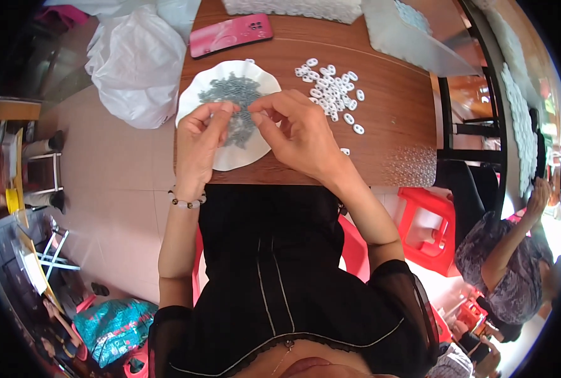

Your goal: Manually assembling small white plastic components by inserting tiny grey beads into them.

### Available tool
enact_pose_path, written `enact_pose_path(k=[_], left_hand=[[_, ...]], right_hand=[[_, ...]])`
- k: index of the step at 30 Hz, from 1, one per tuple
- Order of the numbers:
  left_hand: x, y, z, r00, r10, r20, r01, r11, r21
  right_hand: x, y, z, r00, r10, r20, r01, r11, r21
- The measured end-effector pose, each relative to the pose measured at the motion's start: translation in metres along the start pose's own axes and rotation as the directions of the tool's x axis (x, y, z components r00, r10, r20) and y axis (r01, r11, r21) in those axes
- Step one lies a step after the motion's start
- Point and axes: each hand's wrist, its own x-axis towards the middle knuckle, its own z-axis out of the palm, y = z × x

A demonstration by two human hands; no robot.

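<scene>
My left hand [208, 129] and my right hand [296, 132] are raised close together over a white plate with a wavy rim [192, 82]. Thumb and fingertips of each are pinched, but whatever lies between them is too small to make out. On the plate is a heap of small, slender grey pieces [233, 88], partly hidden by my fingers. To the right of the plate, a loose pile of white oval pieces with two holes each [331, 88] is spread over the brown wooden table [381, 135]. One more white piece [345, 152] lies near my right wrist.
A pink phone [230, 36] lies at the table's far left. Behind stand a white textured block [293, 7] and a translucent bin [413, 38]. A white plastic bag [138, 69] is at the left, a red stool [428, 230] at the right. Another person [507, 264] sits farther right.
</scene>
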Motion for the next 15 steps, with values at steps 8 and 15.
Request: enact_pose_path(k=[8, 15], left_hand=[[-0.007, -0.001, -0.001, 0.994, -0.106, -0.003, 0.096, 0.917, -0.386], [-0.011, 0.001, 0.004, 0.998, -0.061, -0.033, 0.045, 0.931, -0.363]], right_hand=[[0.004, -0.006, 0.024, 0.998, -0.066, -0.009, 0.065, 0.991, -0.116], [0.008, -0.009, 0.029, 0.994, -0.066, -0.090, 0.051, 0.986, -0.161]])
